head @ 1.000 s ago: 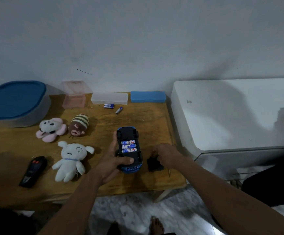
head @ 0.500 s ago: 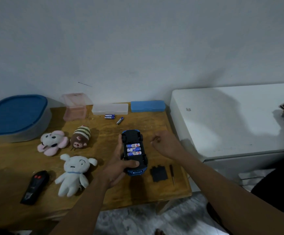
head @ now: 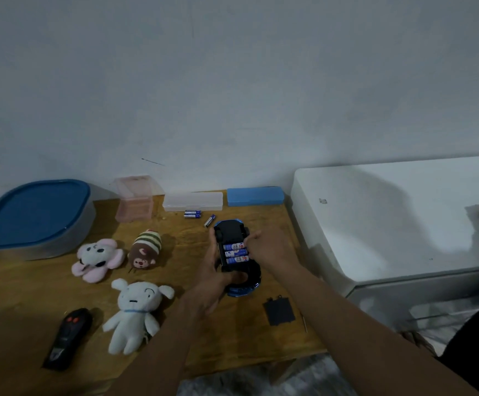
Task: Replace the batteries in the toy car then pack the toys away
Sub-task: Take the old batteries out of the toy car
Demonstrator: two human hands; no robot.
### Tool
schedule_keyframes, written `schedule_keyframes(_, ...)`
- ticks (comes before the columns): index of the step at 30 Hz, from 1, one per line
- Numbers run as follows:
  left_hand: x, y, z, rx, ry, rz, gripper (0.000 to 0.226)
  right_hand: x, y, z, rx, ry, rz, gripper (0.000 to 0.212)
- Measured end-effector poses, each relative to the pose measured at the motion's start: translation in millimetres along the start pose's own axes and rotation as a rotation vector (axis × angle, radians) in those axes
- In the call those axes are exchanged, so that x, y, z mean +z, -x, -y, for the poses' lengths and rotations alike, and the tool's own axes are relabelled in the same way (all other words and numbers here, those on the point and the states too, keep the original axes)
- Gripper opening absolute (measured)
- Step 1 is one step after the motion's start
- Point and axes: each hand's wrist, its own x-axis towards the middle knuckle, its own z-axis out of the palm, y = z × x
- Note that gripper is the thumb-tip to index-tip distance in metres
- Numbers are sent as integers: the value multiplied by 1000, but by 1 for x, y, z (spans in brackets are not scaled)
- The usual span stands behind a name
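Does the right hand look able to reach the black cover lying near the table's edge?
Likely yes: the black cover lies bare and close by, with nothing over it. The right hand is busy at the batteries, so it must draw back first.

The blue toy car (head: 229, 230) sits upside down on the table (head: 32, 295), three blue batteries (head: 234, 253) side by side in its open black belly, its black lid (head: 279, 311) flat nearby

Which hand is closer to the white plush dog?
Left. The left hand grips the car just right of the dog; the right hand is farther right, at the car's batteries.
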Motion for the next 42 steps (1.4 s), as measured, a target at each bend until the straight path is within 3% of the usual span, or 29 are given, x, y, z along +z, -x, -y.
schedule_keyframes(7, -4, 2, -1, -29, -23, -22, 124, 14, 1, 1, 244, -310, -45, 15)
schedule_keyframes(14, -4, 1, 3, -5, -74, -46, 124, 28, 2, 2, 260, -278, -135, 17)
schedule_keyframes(21, -4, 2, -1, -32, -50, -36, 123, 14, 5, 9, 316, -386, -4, 13)
schedule_keyframes(24, -5, 2, -3, -34, -45, -33, 124, 15, 7, 6, 382, -517, -28, 3)
schedule_keyframes(42, -6, 3, -13, -68, 19, 30, 119, 0, 32, 14, 155, -634, -60, 19)
